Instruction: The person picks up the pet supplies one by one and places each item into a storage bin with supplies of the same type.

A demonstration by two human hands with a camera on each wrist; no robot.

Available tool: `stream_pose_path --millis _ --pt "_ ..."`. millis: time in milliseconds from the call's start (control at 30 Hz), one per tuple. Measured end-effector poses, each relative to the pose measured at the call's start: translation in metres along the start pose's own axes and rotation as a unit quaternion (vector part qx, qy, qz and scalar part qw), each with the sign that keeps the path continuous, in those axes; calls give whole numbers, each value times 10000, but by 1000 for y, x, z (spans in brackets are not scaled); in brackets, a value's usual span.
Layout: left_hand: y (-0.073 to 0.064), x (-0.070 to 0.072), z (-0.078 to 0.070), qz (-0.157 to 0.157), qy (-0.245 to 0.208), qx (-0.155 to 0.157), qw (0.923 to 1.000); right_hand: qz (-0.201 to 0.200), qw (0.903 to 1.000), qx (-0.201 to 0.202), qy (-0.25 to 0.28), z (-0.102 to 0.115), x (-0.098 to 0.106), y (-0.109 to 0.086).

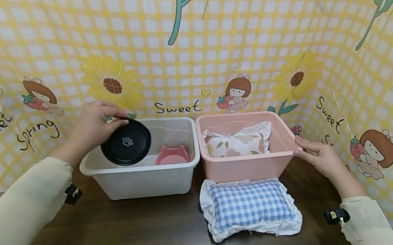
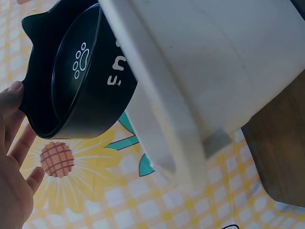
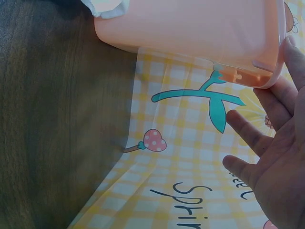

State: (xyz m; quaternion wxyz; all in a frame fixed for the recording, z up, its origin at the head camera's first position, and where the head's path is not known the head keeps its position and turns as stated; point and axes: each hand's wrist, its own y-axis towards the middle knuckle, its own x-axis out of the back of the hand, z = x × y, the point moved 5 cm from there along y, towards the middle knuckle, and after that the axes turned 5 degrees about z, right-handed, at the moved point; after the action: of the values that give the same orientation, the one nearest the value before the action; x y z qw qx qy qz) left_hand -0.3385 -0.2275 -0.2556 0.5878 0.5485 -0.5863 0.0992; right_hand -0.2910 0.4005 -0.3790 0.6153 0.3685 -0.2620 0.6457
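A black cat-eared pet bowl (image 1: 128,149) with a white paw print is tilted over the left part of a white bin (image 1: 143,185). My left hand (image 1: 96,122) pinches it by the eared rim, as the left wrist view shows as well. Inside the white bin lies a pink cat-eared bowl (image 1: 172,156). On the right, my right hand (image 1: 324,159) grips the right rim of a pink bin (image 1: 245,169) between thumb and forefinger, its other fingers spread below. A small floral pillow (image 1: 236,145) with a white ruffle lies in that pink bin.
A blue checked pillow (image 1: 252,203) with a white frill lies on the dark wooden table (image 1: 130,242), right against the front of the pink bin. The two bins stand side by side. A yellow checked cloth (image 1: 158,73) hangs behind and along both sides.
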Motion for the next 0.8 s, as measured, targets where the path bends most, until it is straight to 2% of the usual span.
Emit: stream_pose_path --millis 167,433,800 --pt "-3 -9 6 175 89 159 9997 -9 10000 -44 -65 0 0 -1" --pt "-9 -25 17 427 286 51 9987 -13 10000 -65 -35 0 -1 -1" --pt "-12 -40 36 782 426 609 9942 -2 9999 -103 31 -1 0 1"
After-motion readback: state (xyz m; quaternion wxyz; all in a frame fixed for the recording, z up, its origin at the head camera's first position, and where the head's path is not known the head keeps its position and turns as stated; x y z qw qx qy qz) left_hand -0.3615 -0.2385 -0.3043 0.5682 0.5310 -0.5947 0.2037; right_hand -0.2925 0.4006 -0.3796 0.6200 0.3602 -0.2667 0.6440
